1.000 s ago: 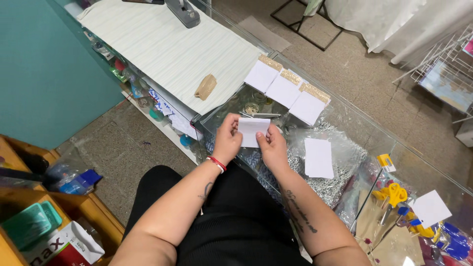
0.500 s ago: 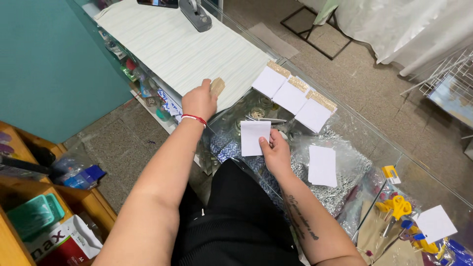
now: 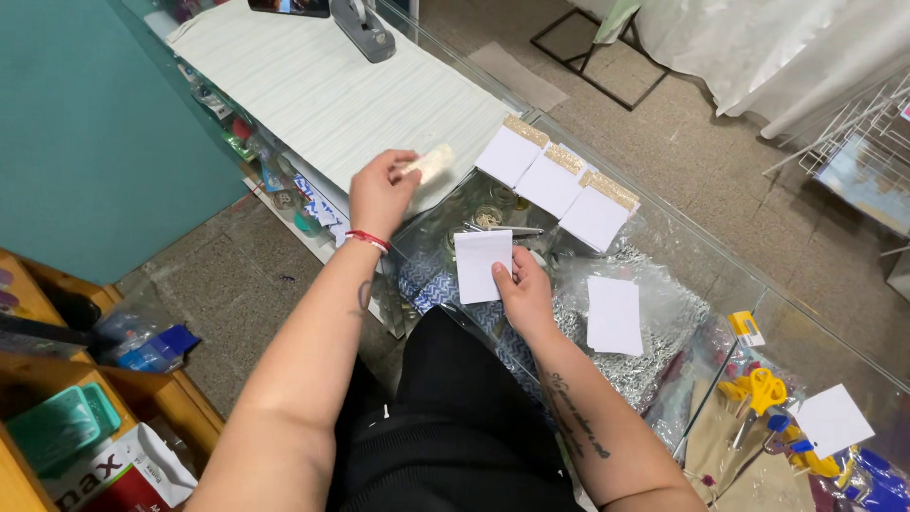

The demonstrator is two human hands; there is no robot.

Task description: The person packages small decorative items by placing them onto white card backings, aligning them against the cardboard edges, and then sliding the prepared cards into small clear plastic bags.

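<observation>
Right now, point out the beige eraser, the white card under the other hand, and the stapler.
beige eraser [image 3: 431, 162], head view, its free end.
white card [image 3: 480, 265], head view, its middle.
stapler [image 3: 365, 33], head view, its top.

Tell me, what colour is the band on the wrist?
Red, on the left wrist: the band shows best in the head view.

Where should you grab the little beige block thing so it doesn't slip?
Probably best by its two long sides, near the middle, coming down from above. The beige block is small and oblong, so fingers reach across its narrow width. The left hand already has it that way, while the right hand presses down the white card.
</observation>
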